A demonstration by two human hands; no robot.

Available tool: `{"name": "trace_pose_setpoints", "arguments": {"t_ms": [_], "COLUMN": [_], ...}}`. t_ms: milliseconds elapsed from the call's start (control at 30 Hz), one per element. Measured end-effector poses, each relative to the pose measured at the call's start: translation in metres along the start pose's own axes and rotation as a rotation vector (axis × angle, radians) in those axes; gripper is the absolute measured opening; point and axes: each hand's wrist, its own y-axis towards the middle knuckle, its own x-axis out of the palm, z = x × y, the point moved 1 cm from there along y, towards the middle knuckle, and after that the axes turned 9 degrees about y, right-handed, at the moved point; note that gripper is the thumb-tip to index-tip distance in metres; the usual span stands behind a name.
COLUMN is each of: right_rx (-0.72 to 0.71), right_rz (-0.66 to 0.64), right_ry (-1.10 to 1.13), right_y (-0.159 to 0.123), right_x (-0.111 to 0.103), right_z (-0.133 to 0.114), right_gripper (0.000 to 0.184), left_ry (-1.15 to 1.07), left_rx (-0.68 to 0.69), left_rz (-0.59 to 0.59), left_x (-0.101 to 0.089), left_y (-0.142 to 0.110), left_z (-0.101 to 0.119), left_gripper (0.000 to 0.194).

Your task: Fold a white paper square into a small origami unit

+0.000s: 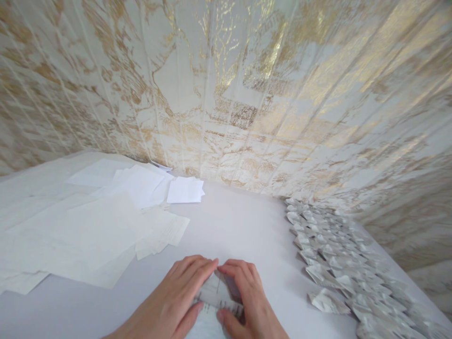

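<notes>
Near the lower edge of the view, at the front of the tabletop [240, 221]: one folded paper [218, 301], white with faint print, lying flat on the surface and partly covered by both hands. Left hand [176, 296]: palm down, fingers stretched forward over the paper's left part, thumb tucked under against its near edge, pressing rather than gripping. Right hand [247, 301]: palm down, fingers bent over the paper's right part, thumb on its near edge. Fingertips of the two hands meet at the paper's far edge, so the hands lie together, flat on the sheet, neither closed around it. To the left, well apart: loose sheets [88, 226], white, overlapping, spread over much of that side. Beyond them, near the wall: small stack of squares [185, 189], white. To the right: folded pieces [339, 263], many, pointed, laid in overlapping rows running from the wall toward the near right corner. Behind all: wall covering [247, 84], pale with worn gold patterning, blurred at the edges.
</notes>
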Motion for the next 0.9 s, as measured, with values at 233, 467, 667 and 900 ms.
{"name": "trace_pose_setpoints", "arguments": {"t_ms": [233, 467, 667, 900], "right_rx": [-0.017, 0.002, -0.014, -0.309], "right_rz": [0.070, 0.158, 0.134, 0.359], "right_ry": [0.136, 0.292, 0.443, 0.218], "right_y": [-0.001, 0.003, 0.008, 0.001], "right_x": [0.010, 0.012, 0.011, 0.017], "right_z": [0.006, 0.007, -0.003, -0.008], "right_gripper": [0.081, 0.078, 0.022, 0.014], "left_ry": [-0.084, -0.339, -0.581, -0.589], "left_rx": [-0.076, -0.163, -0.191, -0.284], "left_rz": [0.033, -0.024, 0.030, 0.038], "left_x": [0.008, 0.009, -0.008, -0.001], "left_y": [-0.002, 0.000, 0.006, 0.001], "left_z": [-0.003, -0.005, 0.008, 0.010], "left_gripper": [0.082, 0.087, 0.027, 0.014]}}
